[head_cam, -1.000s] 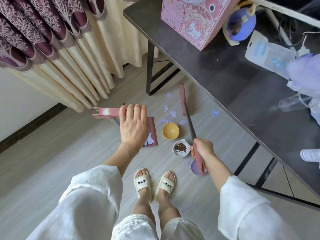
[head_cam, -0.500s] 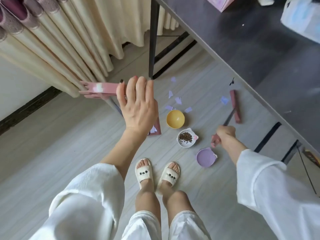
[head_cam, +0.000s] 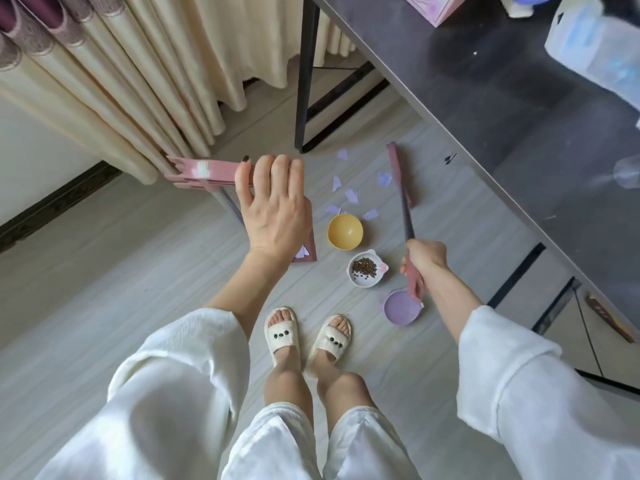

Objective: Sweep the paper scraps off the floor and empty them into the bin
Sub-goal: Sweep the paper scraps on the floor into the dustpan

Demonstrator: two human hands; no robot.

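Scraps of pale lilac paper [head_cam: 351, 195] lie scattered on the grey floor [head_cam: 104, 271], far of a yellow bowl [head_cam: 345, 231] and just left of the broom head [head_cam: 398, 174]. From my head view, my right hand [head_cam: 420, 259] is curled tight around the pink grip of the broom, whose dark shaft runs up and away to the pink head, which is down by the scraps near the table edge [head_cam: 450, 140]. My left hand [head_cam: 273, 209] holds the pink top of the dustpan handle [head_cam: 204, 173], fingers wrapped over it with the back of the hand toward me; the dustpan tray [head_cam: 309, 252] shows just below my wrist with a few white pieces in it. A small white dish of brown seeds [head_cam: 367, 269] sits near the yellow bowl, and a purple dish [head_cam: 401, 306] lies nearer, right of my slippers [head_cam: 282, 336]. I see no bin from here. Cream curtains [head_cam: 156, 81] hang at the far left.
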